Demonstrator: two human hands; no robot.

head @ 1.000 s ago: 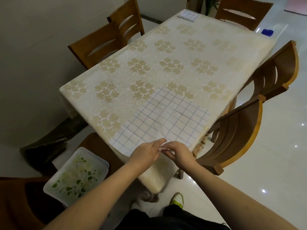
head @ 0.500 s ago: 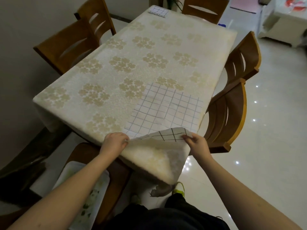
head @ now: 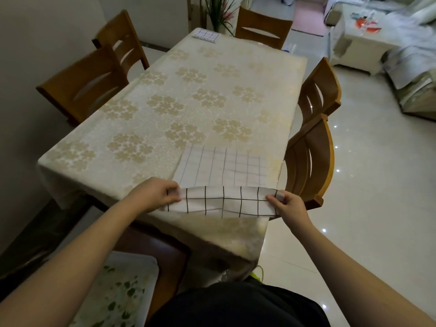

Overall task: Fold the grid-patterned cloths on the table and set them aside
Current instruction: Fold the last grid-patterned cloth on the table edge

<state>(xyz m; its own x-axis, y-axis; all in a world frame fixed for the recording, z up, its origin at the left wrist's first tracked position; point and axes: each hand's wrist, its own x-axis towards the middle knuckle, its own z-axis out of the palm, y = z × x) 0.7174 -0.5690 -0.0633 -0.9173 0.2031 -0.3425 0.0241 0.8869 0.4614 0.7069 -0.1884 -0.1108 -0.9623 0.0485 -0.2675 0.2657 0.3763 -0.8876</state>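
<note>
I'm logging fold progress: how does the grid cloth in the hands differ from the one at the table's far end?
The near cloth is spread wide, its front edge lifted by the left hand and right hand; the far cloth lies untouched, a small flat rectangle. The near cloth sits by the near right corner, the far cloth at the far edge. Both are white with dark grids.

Wooden chairs (head: 311, 159), floral tablecloth (head: 188, 102), potted plant (head: 218, 10), leaf-print tray (head: 118, 293)
</note>
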